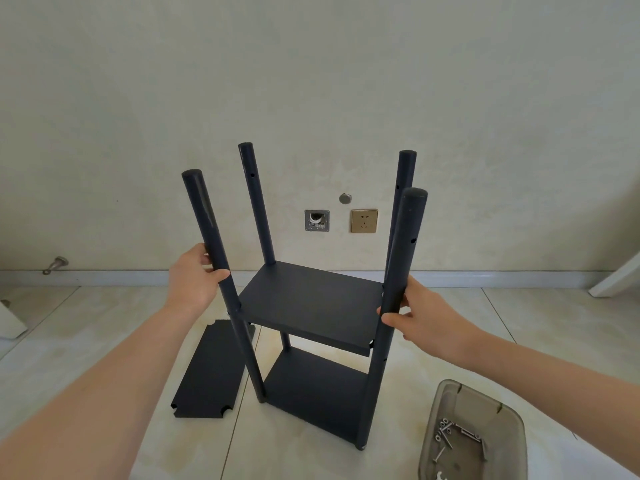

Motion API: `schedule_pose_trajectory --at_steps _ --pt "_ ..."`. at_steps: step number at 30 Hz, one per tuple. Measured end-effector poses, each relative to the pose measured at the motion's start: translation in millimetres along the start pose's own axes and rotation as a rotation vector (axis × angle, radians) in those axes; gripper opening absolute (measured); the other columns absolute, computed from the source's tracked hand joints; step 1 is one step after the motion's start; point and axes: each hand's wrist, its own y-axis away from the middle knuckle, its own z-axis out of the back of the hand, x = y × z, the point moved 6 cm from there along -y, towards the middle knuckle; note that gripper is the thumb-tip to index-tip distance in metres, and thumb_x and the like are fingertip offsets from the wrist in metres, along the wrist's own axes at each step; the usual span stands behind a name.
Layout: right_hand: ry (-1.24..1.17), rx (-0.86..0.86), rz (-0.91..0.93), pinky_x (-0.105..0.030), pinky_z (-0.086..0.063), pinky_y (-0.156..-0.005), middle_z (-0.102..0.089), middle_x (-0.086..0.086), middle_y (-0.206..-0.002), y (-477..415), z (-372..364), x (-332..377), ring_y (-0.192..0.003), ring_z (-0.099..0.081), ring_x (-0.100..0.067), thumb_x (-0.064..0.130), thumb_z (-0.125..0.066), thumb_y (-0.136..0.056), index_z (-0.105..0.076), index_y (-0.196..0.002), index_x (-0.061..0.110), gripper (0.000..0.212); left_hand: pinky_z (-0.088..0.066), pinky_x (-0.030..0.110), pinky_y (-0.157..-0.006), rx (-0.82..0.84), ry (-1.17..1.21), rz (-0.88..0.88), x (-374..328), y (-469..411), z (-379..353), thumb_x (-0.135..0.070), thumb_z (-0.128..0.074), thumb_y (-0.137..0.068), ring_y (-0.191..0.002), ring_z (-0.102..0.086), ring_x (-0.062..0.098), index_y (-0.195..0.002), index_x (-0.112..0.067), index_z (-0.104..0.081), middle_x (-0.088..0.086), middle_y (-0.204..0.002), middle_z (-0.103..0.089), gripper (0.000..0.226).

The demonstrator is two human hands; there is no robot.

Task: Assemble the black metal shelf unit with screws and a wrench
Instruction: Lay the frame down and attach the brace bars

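The black metal shelf unit [311, 299] stands upright on the pale tiled floor [86, 323], in the middle of the view. It has four round black poles and two flat black shelves fixed between them. One shelf [318, 393] is low, near the floor. The other is about halfway up the poles. The tops of the poles stick up bare above the upper shelf.

The left hand [194, 282] grips the front left pole [207, 216] of the unit, just above the upper shelf. Its fingers and thumb are curled round the pole. The right hand [426, 320] holds the front right pole [405, 244] at about the height of the upper shelf. Its thumb lies across the front and its fingers wrap behind. The two hands are well apart, one on each side of the unit.

A loose flat black shelf board with notched corners [207, 372] lies on the floor just left of the unit. A see-through grey plastic tray [450, 403] sits on the floor to the right of the unit. Small silver screws [445, 433] lie inside it.

Behind the unit, on the pale wall, are a gold socket plate [364, 221] and an open metal wall box [317, 220].
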Motion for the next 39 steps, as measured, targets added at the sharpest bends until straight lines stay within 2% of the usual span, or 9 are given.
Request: schedule_pose_trajectory --at_steps 3,8,13,16,18,22,28,33,39 --pt "0.023 0.085 0.043 -0.02 -0.055 -0.072 -0.065 -0.009 -0.105 9 -10 13 -0.095 -0.066 -0.023 0.018 -0.057 -0.097 -0.046 -0.111 0.026 0.02 -0.052 0.047 -0.092 -0.07 -0.121 -0.011 3 -1 3 -0.005 -0.071 -0.089 -0.102 -0.066 0.038 -0.118 -0.001 -0.059 0.018 -0.113 -0.068 0.032" --pt "0.068 0.172 0.107 -0.003 -0.042 -0.059 -0.062 0.0 -0.095 22 -20 32 -0.078 -0.061 -0.01 0.02 -0.055 -0.099 -0.046 -0.105 0.026 0.013 -0.045 0.041 -0.072 -0.053 -0.389 0.071 17 -3 3 -0.017 -0.065 -0.095 -0.095 -0.061 0.041 -0.108 0.004 -0.06 0.024 -0.105 -0.066 0.026" --pt "0.152 0.228 0.121 -0.01 -0.047 -0.061 -0.058 0.005 -0.087 31 -27 43 -0.076 -0.061 -0.01 0.023 -0.05 -0.102 -0.045 -0.122 0.016 0.022 -0.053 0.03 -0.055 0.338 -0.347 0.284 26 31 -29 -0.028 -0.058 -0.098 -0.057 -0.065 0.022 -0.099 0.004 -0.06 0.014 -0.076 -0.069 0.032" --pt "0.177 0.301 0.137 -0.026 -0.057 -0.077 -0.058 0.001 -0.085 40 -38 50 -0.081 -0.066 -0.018 0.023 -0.045 -0.104 -0.039 -0.128 0.015 0.027 -0.061 0.033 -0.065 0.638 -0.174 0.452 20 78 -63 -0.042 -0.056 -0.098 -0.069 -0.075 0.022 -0.104 0.004 -0.062 0.013 -0.081 -0.076 0.048" --pt "0.197 0.322 0.16 -0.029 -0.058 -0.074 -0.055 0.003 -0.081 46 -46 55 -0.074 -0.064 -0.016 0.023 -0.043 -0.104 -0.036 -0.13 0.016 0.028 -0.061 0.034 -0.073 0.695 -0.094 0.517 18 107 -86 -0.049 -0.054 -0.097 -0.078 -0.075 0.023 -0.12 0.003 -0.056 0.014 -0.089 -0.076 0.057" --pt "0.234 0.279 0.192 -0.029 -0.05 -0.063 -0.052 0.001 -0.077 53 -56 59 -0.067 -0.059 -0.016 0.025 -0.043 -0.105 -0.036 -0.124 0.013 0.024 -0.054 0.04 -0.087 0.641 0.176 0.641 31 145 -117 -0.041 -0.057 -0.099 -0.095 -0.069 0.027 -0.146 -0.007 -0.036 0.015 -0.107 -0.068 0.061" --pt "0.214 0.278 0.243 -0.031 -0.054 -0.066 -0.054 0.002 -0.079 56 -56 58 -0.071 -0.062 -0.017 0.026 -0.045 -0.104 -0.038 -0.122 0.014 0.023 -0.053 0.045 -0.092 0.475 0.741 0.749 51 167 -136 -0.015 -0.061 -0.096 -0.099 -0.07 0.031 -0.127 -0.006 -0.059 0.016 -0.104 -0.074 0.032" --pt "0.16 0.304 0.263 -0.028 -0.053 -0.065 -0.056 0.003 -0.08 55 -55 56 -0.071 -0.062 -0.017 0.025 -0.048 -0.103 -0.039 -0.115 0.016 0.017 -0.057 0.033 -0.07 0.5 0.877 0.694 49 195 -149 -0.024 -0.067 -0.088 -0.1 -0.072 0.028 -0.119 -0.004 -0.064 0.015 -0.11 -0.073 0.037" --pt "0.035 0.347 0.225 -0.034 -0.054 -0.094 -0.062 -0.002 -0.122 47 -47 54 -0.109 -0.062 -0.02 0.025 -0.058 -0.098 -0.048 -0.13 0.017 0.034 -0.055 0.036 -0.083 0.428 0.824 0.616 50 202 -152 -0.029 -0.064 -0.091 -0.089 -0.069 0.026 -0.11 -0.003 -0.066 0.012 -0.099 -0.068 0.032"
